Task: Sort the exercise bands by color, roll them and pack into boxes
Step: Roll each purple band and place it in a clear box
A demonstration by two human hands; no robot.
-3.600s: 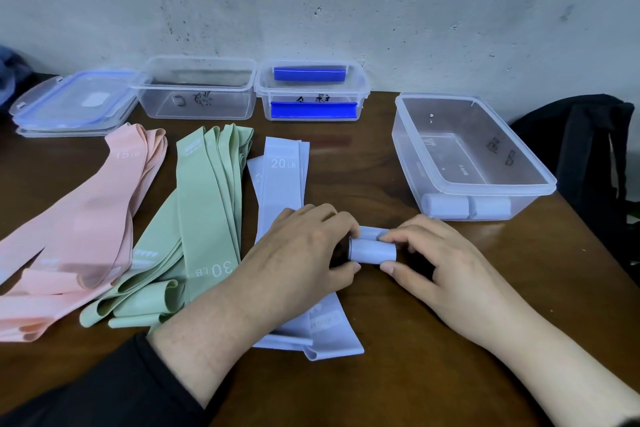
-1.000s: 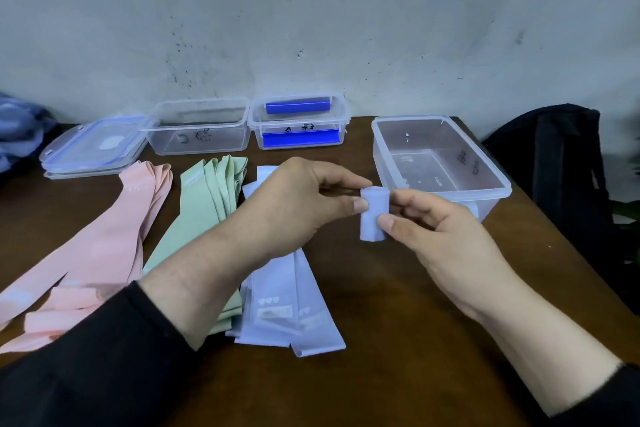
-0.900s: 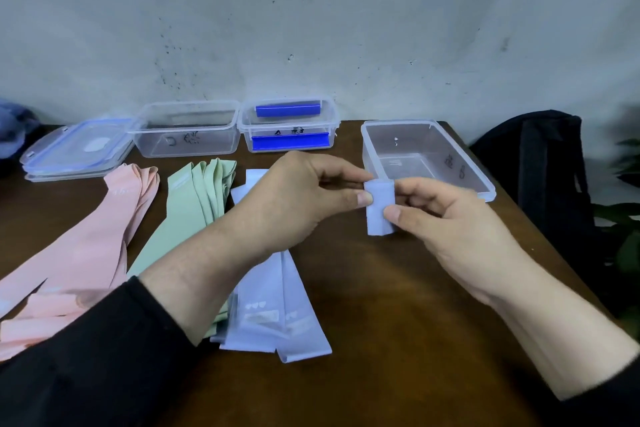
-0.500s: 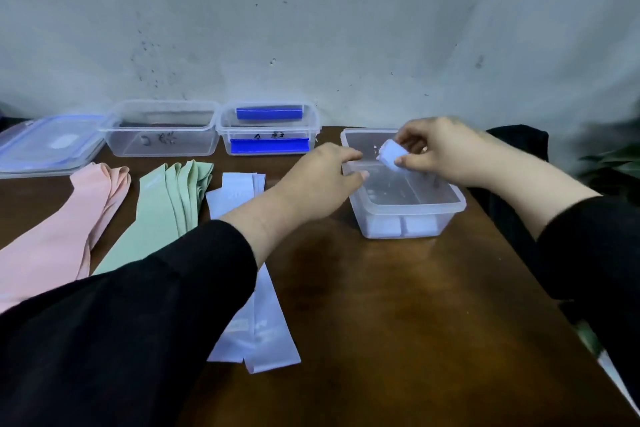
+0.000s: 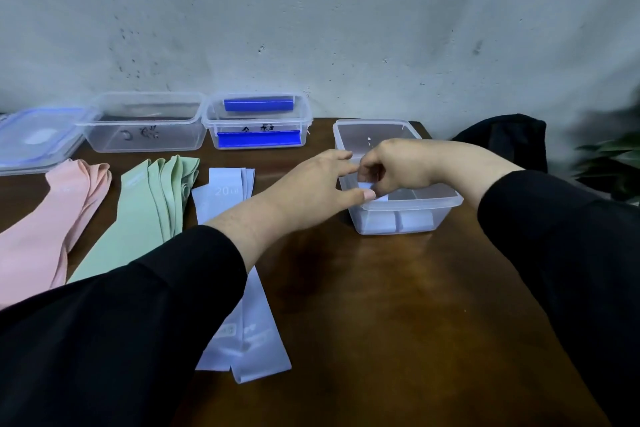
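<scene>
Head view: right of centre, the right hand (image 5: 398,163) reaches down into the clear plastic box (image 5: 446,199), fingers curled round the rolled pale-blue band (image 5: 372,188). The roll lies just below those fingertips, mostly hidden, so its long axis cannot be told. The left hand (image 5: 311,194), fingers loosely spread, rests at the box's left rim, equally near.

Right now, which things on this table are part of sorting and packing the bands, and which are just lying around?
Part of the job:
blue roll in the right hand
left hand at the open box
two packed rolls
blue bands
green bands
pink bands
empty box
blue-clip box
lids

Lying about:
black bag
plant
</scene>
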